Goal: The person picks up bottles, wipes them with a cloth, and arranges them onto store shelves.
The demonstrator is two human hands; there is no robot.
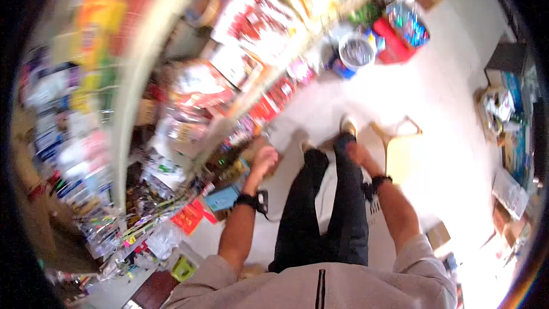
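Observation:
My left hand (pixel 264 162) hangs beside the lower edge of the packed shelves, near small packets and a light-blue box (pixel 223 197). Its fingers look loosely apart, and I see nothing in them, though the picture is blurred. My right hand (pixel 357 153) hangs in front of my right leg, left of a pale yellow stool (pixel 402 157). Motion smears its fingers, so their pose and anything inside them are unclear. Each wrist wears a black band; a dark cable hangs by the left one.
Shelves (pixel 246 103) full of packaged goods run along my left. Ahead on the floor stand a round tub (pixel 357 51) and a red container (pixel 396 40) of small packets. Boxes (pixel 510 194) line the right side. A red packet (pixel 189 216) lies low at left.

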